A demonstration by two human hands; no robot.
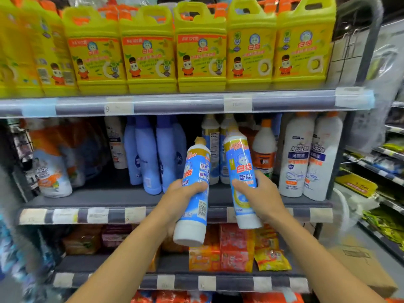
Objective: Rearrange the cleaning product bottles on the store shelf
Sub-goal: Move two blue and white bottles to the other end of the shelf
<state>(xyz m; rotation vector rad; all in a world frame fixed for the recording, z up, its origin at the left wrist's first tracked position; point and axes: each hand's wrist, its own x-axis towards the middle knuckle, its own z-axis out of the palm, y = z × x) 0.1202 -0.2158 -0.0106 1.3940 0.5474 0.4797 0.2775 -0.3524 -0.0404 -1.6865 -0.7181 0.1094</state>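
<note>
In front of the middle shelf (122, 199), we note two blue-and-white bottles held clear of the boards, one in each hand. The left bottle (195, 189) tilts, base toward the camera; the right bottle (241, 178) stands nearer upright. We judge both rigid plastic, moderately heavy if full, with glossy labels likely to slip; the mid-body is the sound place to grip. The left hand (181, 194) has its fingers (196, 186) wrapped tight round the waist; the right hand (256, 194) is likewise clamped on its bottle's lower half. Matching bottles (211, 136) stand behind.
</note>
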